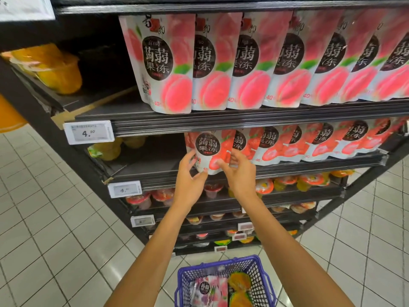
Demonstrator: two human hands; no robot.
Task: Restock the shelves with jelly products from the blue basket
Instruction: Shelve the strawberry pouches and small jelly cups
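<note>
Shelving unit [221, 127] seen from 9 to 3 o'clock, blue basket [187, 276] at 6 o'clock, strawberry jelly pouch [208, 149] held upright at second shelf's front, its lower corners gripped by curled fingers of left hand [190, 177] at 7 o'clock, right hand [240, 173] at 5 o'clock

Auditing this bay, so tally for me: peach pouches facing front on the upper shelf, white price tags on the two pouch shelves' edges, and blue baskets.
Peach pouches: 7
White price tags: 2
Blue baskets: 1
Total: 10
</note>
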